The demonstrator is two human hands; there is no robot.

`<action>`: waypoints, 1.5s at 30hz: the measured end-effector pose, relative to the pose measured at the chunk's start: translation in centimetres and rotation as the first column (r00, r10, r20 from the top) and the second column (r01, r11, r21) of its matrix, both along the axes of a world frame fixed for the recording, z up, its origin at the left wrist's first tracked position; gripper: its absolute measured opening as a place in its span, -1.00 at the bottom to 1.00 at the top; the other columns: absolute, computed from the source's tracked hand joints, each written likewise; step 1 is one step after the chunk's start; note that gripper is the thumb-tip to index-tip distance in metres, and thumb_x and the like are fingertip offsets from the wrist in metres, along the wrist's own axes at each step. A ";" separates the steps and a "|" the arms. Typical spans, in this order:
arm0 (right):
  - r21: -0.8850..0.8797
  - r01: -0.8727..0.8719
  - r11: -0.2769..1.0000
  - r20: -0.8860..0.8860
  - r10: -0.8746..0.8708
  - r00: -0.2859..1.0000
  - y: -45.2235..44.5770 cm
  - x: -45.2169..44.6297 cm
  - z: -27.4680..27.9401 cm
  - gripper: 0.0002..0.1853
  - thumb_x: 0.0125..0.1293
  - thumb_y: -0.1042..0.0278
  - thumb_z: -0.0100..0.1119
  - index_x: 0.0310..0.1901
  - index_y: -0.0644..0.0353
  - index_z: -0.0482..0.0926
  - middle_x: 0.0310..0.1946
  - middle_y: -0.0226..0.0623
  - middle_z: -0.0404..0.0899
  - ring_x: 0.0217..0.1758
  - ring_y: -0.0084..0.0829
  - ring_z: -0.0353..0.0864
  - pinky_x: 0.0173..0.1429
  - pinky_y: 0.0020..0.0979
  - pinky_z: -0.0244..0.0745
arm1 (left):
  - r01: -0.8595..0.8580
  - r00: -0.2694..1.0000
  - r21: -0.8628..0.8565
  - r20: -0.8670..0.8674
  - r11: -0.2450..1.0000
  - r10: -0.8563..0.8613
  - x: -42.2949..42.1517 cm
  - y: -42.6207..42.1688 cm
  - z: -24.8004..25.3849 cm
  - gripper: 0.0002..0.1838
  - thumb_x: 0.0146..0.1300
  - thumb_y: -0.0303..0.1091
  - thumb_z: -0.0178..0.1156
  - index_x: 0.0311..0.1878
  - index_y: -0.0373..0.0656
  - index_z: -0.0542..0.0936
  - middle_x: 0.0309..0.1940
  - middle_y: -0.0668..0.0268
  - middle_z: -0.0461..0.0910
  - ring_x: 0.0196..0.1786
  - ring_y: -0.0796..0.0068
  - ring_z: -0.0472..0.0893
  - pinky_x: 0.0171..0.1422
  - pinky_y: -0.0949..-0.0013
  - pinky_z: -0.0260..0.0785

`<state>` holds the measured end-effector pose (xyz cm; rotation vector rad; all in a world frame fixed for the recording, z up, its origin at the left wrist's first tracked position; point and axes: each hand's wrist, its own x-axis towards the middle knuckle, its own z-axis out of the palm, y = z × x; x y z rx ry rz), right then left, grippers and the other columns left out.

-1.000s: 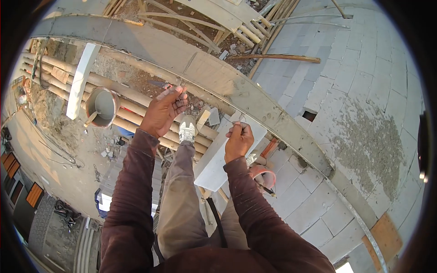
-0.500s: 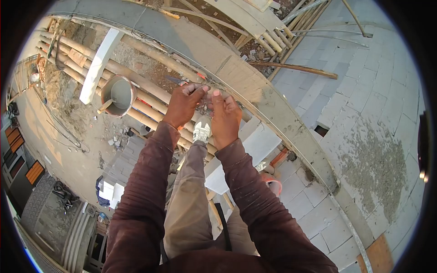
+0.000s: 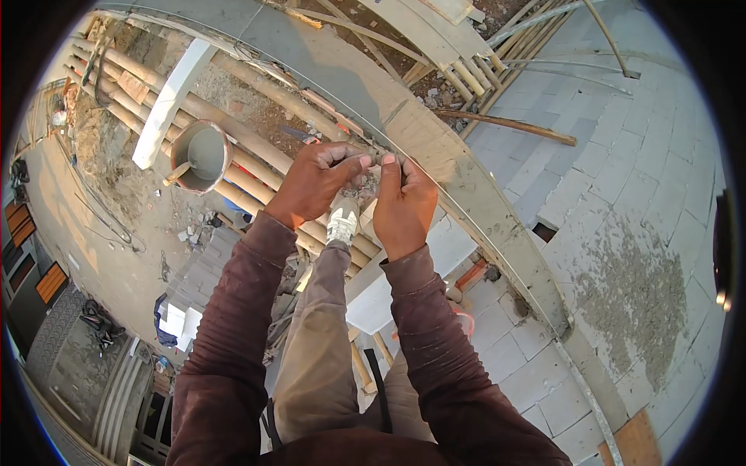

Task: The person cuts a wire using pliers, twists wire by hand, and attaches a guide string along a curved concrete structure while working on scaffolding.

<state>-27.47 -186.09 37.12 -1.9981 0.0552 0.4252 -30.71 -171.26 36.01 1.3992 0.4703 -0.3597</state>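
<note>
My left hand [image 3: 311,186] is closed in a pinch, thumb against the fingers, in front of the curved wall top [image 3: 489,206]. Close beside it, my right hand [image 3: 406,203] pinches too, its thumb pointing up. The thumb tips almost meet. Whatever lies between the fingers is too small or hidden to name. A thin pale line [image 3: 466,227] runs along the wall's near edge, close to my right hand. Just beyond my left hand lies a tool with a dark blade [image 3: 294,133]. To the left stands a bucket [image 3: 225,165] with grey wet mix and a wooden handle [image 3: 179,172] in it.
Bamboo poles [image 3: 256,172] run below the wall, with a long white block [image 3: 172,105] across them. Another white block [image 3: 412,272] lies by my right forearm. My shoe [image 3: 342,221] rests among the poles. Beyond the wall are grey blocks with spilled mortar [image 3: 637,287].
Both hands have shifted slightly; my right hand has moved a little to the right and down. The thumb tips are now closer in height. The view has shifted slightly.
</note>
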 end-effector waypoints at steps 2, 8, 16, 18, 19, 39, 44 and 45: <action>-0.141 -0.096 0.985 0.112 0.112 0.987 0.0 1.1 1.0 -0.79 0.42 0.25 0.17 -0.27 0.23 0.55 -0.58 -0.18 0.56 -0.54 -0.19 0.55 -0.38 -0.22 0.43 | 0.047 0.999 0.004 -0.005 0.999 -0.047 0.0 0.1 -0.5 -0.74 0.41 -0.27 0.23 -0.19 -0.34 0.66 -0.41 0.37 0.60 -0.34 0.61 0.51 -0.20 0.42 0.39; -0.359 -0.243 0.901 0.250 0.343 0.905 2.4 -0.1 1.6 -0.77 0.41 0.25 0.14 -0.37 0.19 0.52 -0.55 -0.10 0.53 -0.44 0.09 0.53 -0.38 -0.05 0.36 | 0.170 0.980 0.025 0.099 0.985 -0.172 -0.4 1.4 -3.4 -0.78 0.42 -0.32 0.18 -0.11 -0.30 0.67 -0.23 0.31 0.68 -0.27 0.52 0.61 -0.11 0.44 0.46; -0.247 -0.197 0.949 0.240 0.257 0.936 -0.1 -2.0 0.9 -0.77 0.39 0.27 0.20 -0.37 0.22 0.52 -0.48 -0.24 0.49 -0.39 -0.22 0.57 -0.25 -0.21 0.42 | 0.257 0.956 -0.042 -0.134 0.965 -0.261 1.9 1.9 -1.2 -0.66 0.44 -0.13 0.19 -0.09 -0.27 0.68 -0.36 0.46 0.59 -0.36 0.70 0.48 -0.22 0.54 0.38; -0.026 -0.040 0.999 -0.007 0.040 0.999 -1.1 -2.2 0.3 -0.71 0.48 0.18 0.14 -0.35 0.21 0.53 -0.48 -0.35 0.45 -0.39 -0.35 0.56 -0.25 -0.28 0.40 | 0.263 0.961 0.064 -0.103 0.963 -0.256 1.8 2.1 -1.1 -0.66 0.46 -0.13 0.18 -0.12 -0.27 0.68 -0.42 0.48 0.56 -0.40 0.70 0.45 -0.24 0.55 0.37; 0.207 0.146 0.967 -0.165 -0.112 0.980 -0.7 -2.2 0.2 -0.64 0.57 0.08 0.02 -0.23 0.22 0.58 -0.33 -0.39 0.59 -0.26 -0.53 0.59 -0.24 -0.40 0.45 | 0.247 0.965 0.049 -0.102 0.968 -0.242 1.8 2.0 -0.7 -0.67 0.46 -0.14 0.18 -0.13 -0.28 0.68 -0.42 0.48 0.56 -0.41 0.70 0.45 -0.25 0.55 0.37; -0.379 -0.388 0.840 0.196 0.483 0.854 0.2 0.3 3.5 -0.77 0.39 0.24 0.17 -0.19 0.26 0.62 -0.38 -0.09 0.65 -0.30 -0.15 0.64 -0.20 -0.25 0.46 | -0.423 0.862 -0.009 0.304 0.906 0.405 -4.0 -7.1 -7.0 -0.56 0.53 -0.04 0.02 0.15 -0.20 0.61 -0.03 0.27 0.65 0.05 0.46 0.60 0.18 0.33 0.38; 0.071 0.094 0.993 -0.020 -0.092 0.996 -1.7 -2.9 -0.8 -0.67 0.51 0.15 0.10 -0.07 0.34 0.57 -0.42 -0.22 0.59 -0.33 -0.42 0.56 -0.27 -0.28 0.43 | -0.363 0.911 -0.179 -0.275 0.914 0.308 -0.7 -0.8 0.6 -0.51 0.49 0.02 0.10 0.11 -0.29 0.59 -0.18 0.32 0.66 -0.15 0.59 0.61 -0.06 0.47 0.41; 0.135 0.098 0.986 -0.103 -0.084 0.991 -1.6 -3.2 -3.1 -0.69 0.54 0.18 0.06 -0.08 0.32 0.58 -0.50 -0.38 0.51 -0.42 -0.55 0.46 -0.37 -0.39 0.35 | -0.271 0.936 -0.161 -0.276 0.949 0.220 -0.1 -0.6 1.3 -0.53 0.48 -0.01 0.13 0.09 -0.29 0.59 -0.22 0.34 0.67 -0.20 0.61 0.60 -0.09 0.49 0.41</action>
